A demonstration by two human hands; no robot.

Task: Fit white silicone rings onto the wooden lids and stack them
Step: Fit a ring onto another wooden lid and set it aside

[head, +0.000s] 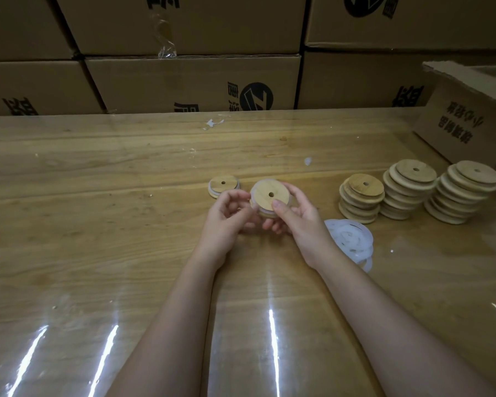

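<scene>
**Wooden lid held in both hands above the worktop**

Wood is the material of nearly everything in view: a round wooden lid (270,195) with a small centre hole is held up between both hands, tilted so that its flat face is turned toward the camera. A white silicone ring (255,204) is seen around the lid's rim on the near and left side; whether it is fully seated cannot be told. The left hand (229,214) is curled at the lid's left edge, its fingers pinched on the rim and ring. The right hand (294,212) is closed on the lid from the right, the thumb pressed on the face near the lower edge and the fingers wrapped behind.

Just beyond the left hand, a short stack of ringed lids (223,186) is laid on the worktop (98,224), white showing between the discs. To the right, three taller piles of bare lids (361,197) are stood side by side, each leaning somewhat. A heap of loose white rings (352,239) is laid just beside the right wrist, in front of those piles. An opened cardboard box (464,118) is set at the far right corner, and a wall of stacked cartons (192,81) is ranged behind the worktop. The worktop is covered with a glossy clear sheet in which lights are reflected.
</scene>
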